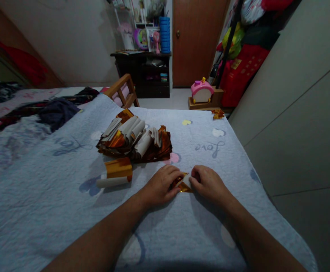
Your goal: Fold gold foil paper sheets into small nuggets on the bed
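Note:
Both my hands rest on a pale blue quilt and pinch a small piece of gold foil paper between them. My left hand presses the paper's left side with curled fingers. My right hand grips its right side with fingers closed. Just beyond the hands lies a pile of gold foil papers, some rolled or folded with white backs showing. A single folded gold sheet and a white paper roll lie left of my left hand.
A folded gold piece sits near the quilt's far right corner. Dark clothes lie at the far left. A wooden chair, a dark shelf unit, a pink toy and a door stand beyond. A pale wall runs along the right.

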A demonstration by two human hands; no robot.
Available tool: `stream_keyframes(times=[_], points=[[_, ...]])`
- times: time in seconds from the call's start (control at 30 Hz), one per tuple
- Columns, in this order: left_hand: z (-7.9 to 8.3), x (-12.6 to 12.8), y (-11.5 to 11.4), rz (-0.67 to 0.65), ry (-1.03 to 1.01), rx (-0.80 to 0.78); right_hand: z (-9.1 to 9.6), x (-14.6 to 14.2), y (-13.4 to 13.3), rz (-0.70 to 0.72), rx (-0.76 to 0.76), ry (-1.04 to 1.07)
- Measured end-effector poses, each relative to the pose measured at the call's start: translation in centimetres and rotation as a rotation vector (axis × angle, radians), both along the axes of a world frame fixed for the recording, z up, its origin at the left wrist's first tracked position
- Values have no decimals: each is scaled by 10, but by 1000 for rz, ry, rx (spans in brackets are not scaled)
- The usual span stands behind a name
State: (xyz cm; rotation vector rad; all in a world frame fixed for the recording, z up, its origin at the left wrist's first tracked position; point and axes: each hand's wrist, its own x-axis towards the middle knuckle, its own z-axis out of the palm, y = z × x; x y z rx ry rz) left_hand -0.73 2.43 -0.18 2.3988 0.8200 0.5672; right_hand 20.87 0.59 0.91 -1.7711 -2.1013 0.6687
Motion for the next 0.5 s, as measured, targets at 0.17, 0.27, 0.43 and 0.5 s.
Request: stream_keyframes(times=[0.17, 0.27, 0.43, 0.5], points=[[1, 1, -1, 3, 17, 20, 1, 0, -2, -10, 18, 18], [1, 1, -1, 14, 9, 16, 3, -1, -2, -29, -23, 58], [1, 0, -1, 55, -43, 11, 2, -4, -2, -71, -45, 64], [2, -2, 0, 85, -70, -6, 1, -5, -2, -82, -45, 22]])
